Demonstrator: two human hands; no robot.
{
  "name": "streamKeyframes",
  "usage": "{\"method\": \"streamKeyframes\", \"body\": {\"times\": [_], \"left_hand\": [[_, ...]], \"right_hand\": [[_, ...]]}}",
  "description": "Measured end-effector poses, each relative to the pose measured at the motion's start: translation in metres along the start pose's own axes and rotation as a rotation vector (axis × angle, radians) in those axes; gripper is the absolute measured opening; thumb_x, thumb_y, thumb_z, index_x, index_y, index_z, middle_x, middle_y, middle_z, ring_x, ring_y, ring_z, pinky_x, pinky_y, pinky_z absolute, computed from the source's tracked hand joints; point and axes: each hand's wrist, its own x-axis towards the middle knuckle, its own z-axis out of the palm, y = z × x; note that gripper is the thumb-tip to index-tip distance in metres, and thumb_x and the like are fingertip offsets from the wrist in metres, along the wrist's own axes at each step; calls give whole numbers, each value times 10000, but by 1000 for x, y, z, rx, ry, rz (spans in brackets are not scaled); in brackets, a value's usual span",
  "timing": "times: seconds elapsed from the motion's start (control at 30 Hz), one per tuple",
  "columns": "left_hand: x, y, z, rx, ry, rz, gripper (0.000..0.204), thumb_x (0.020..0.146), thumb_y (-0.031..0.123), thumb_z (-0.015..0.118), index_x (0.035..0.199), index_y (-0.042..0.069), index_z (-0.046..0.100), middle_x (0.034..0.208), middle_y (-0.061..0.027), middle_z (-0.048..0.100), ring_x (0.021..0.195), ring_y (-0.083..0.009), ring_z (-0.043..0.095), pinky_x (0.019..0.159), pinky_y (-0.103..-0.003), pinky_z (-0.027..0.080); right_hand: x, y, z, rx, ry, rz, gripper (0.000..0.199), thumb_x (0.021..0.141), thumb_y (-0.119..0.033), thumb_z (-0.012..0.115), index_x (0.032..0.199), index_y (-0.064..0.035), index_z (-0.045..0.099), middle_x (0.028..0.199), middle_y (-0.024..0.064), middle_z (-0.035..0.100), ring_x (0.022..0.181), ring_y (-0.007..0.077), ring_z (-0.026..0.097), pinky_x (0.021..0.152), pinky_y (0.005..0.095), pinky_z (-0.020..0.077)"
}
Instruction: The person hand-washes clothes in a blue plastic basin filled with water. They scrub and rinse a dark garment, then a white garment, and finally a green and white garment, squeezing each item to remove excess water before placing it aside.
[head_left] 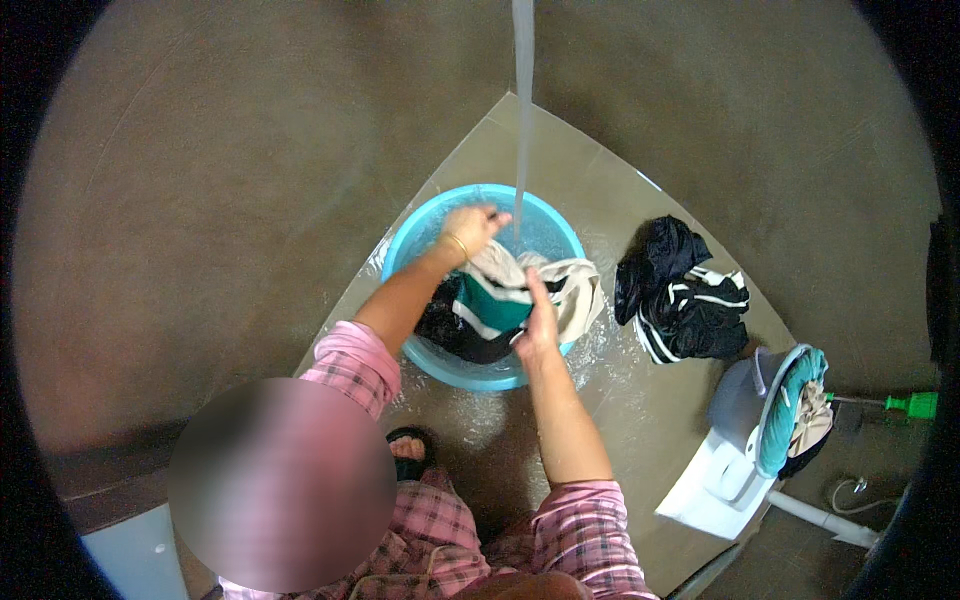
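Note:
A light-blue plastic basin (400, 245) of water stands on the wet floor. A garment in cream, green and black (495, 305) hangs over its middle and right rim, partly in the water. My right hand (541, 315) grips this garment near the right side of the basin, thumb on top and fingers mostly hidden under the cloth. Over the basin's far part is my left hand (474, 228), fingers stretched toward the falling water, just above the garment's cream edge. A stream of water (523, 120) pours from above into the basin.
Black clothes with white stripes (690, 300) lie heaped on the wet floor to the right. Beyond them a grey bucket (738, 398) holds teal and beige cloth, beside a white panel (705, 490), a pale pipe (820, 518) and a green-handled tool (910, 405). Walls meet behind the basin.

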Motion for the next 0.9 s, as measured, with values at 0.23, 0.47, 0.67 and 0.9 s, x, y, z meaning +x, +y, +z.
{"method": "streamKeyframes", "body": {"times": [0.23, 0.47, 0.67, 0.9], "left_hand": [[-86, 51, 0, -307, 379, 193, 513, 772, 354, 646, 1196, 109, 494, 1331, -223, 408, 1239, -407, 378, 1014, -520, 279], [-166, 48, -8, 250, -235, 101, 623, 585, 264, 798, 1132, 165, 516, 1437, -163, 273, 1344, -359, 266, 936, -579, 365], [-65, -64, -47, -350, -346, 326, 266, 662, -37, 563, 882, 101, 619, 838, -92, 659, 888, -306, 622, 827, -370, 483], [-38, 37, -94, 33, 324, 141, 340, 656, 133, 702, 984, 151, 613, 1094, -101, 579, 991, -320, 551, 818, -404, 467]], "right_hand": [[43, 5, -49, -85, 48, -385, 707, 837, -495, 611, 1299, 7, 426, 1176, 128, 562, 1019, 226, 570, 889, 352, 466], [-4, -12, -3, -611, 170, -715, 546, 851, -369, 642, 1191, 38, 517, 1044, 97, 606, 879, 198, 568, 780, 316, 455], [-59, -66, -7, -1556, 481, -1143, 543, 796, -506, 633, 845, 32, 689, 816, 221, 657, 896, 357, 599, 884, 442, 395], [-67, -92, -31, -1657, 472, -528, 509, 850, -506, 521, 944, -38, 698, 909, 192, 671, 929, 340, 628, 843, 405, 458]]}}
